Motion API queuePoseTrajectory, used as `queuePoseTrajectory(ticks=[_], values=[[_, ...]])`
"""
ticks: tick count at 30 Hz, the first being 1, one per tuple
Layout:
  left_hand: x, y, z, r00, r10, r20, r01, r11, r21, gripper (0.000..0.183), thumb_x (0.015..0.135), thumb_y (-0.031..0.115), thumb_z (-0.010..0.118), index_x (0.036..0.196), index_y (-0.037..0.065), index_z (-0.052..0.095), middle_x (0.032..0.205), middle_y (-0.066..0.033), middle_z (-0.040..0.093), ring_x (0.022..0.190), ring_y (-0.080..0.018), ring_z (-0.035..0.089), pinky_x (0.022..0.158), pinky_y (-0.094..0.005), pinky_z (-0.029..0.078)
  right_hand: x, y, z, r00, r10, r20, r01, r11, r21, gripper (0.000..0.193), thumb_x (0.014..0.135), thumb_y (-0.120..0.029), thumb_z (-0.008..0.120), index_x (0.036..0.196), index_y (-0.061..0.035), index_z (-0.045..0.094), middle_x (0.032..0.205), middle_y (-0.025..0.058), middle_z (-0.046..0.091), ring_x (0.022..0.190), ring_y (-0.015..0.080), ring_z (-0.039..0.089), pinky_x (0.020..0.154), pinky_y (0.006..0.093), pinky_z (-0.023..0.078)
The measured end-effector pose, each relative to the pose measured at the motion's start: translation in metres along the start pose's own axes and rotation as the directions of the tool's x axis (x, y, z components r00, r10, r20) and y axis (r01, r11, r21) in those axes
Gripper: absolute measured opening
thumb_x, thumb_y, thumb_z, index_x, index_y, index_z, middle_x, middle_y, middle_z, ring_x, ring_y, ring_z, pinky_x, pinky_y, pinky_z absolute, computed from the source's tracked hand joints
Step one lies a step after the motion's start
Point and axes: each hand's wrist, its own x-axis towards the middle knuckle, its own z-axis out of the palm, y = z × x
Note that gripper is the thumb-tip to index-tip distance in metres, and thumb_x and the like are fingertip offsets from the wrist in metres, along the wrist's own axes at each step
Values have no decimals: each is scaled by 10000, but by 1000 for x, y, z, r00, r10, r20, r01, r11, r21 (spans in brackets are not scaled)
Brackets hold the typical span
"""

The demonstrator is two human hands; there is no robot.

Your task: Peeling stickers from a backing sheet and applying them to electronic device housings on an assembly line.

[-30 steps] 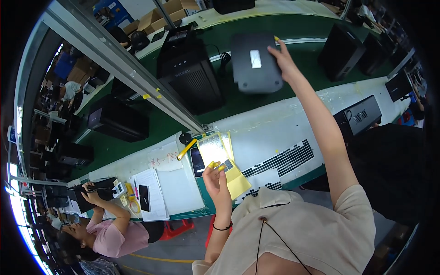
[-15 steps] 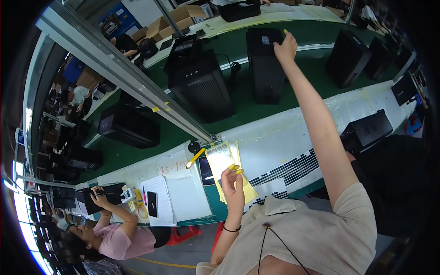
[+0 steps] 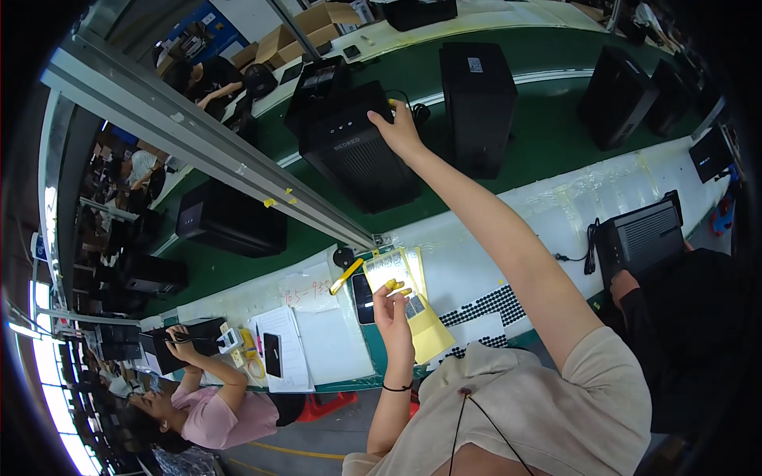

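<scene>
On the green conveyor a black computer case [image 3: 361, 151] stands tilted in view, with a mesh front and a row of small lights or buttons. My right hand [image 3: 399, 133] reaches across to its upper right corner, thumb on the near side and fingers over the edge. My left hand [image 3: 394, 317] is raised above yellow label sheets [image 3: 432, 333] at the bench edge. Yellow finger covers sit on its tips, which are pinched together; whatever lies between them is too small to make out. Another black tower case [image 3: 479, 111] with a white label on top is right of my right hand.
A metal post [image 3: 230, 159] slants across the left. Rows of black dots [image 3: 480, 305], a yellow cutter [image 3: 347, 276] and a phone [image 3: 363, 299] lie on the white bench [image 3: 325, 341]. A person in pink [image 3: 218, 408] works at left; a dark-sleeved person holds another case [image 3: 643, 238] at right.
My right hand has left the labelled tower case and moved left onto the mesh-fronted one. My left hand stays over the sheets. At right, the other person's case has been turned, showing its grille.
</scene>
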Motion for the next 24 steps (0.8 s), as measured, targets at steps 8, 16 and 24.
queuePoseTrajectory(ticks=[8, 16, 24], values=[[16, -5, -3, 999, -43, -22, 43, 999, -31, 226, 948, 57, 492, 1172, 40, 507, 1108, -79, 577, 1021, -168, 587, 887, -301, 489, -28, -6, -6, 992, -54, -115, 56, 998, 17, 584, 857, -295, 658, 1299, 12, 429, 1277, 227, 482, 1204, 328, 480, 1018, 375, 371], [17, -5, 1, 997, -67, -32, 65, 997, -49, 203, 948, 50, 477, 1147, 43, 515, 1102, -73, 576, 1008, -158, 581, 883, -304, 489, -64, -12, -23, 986, -116, -122, 124, 991, 55, 525, 883, -256, 616, 1285, 8, 406, 1267, 210, 473, 1209, 362, 443, 1029, 407, 353], [10, -10, -4, 996, -79, -43, 75, 994, -75, 182, 949, 50, 478, 1128, 45, 513, 1089, -72, 576, 1002, -156, 578, 881, -305, 489, -98, -12, -35, 966, -207, -153, 213, 977, 21, 463, 922, -189, 562, 1305, 7, 389, 1259, 195, 472, 1194, 291, 469, 1030, 370, 345]])
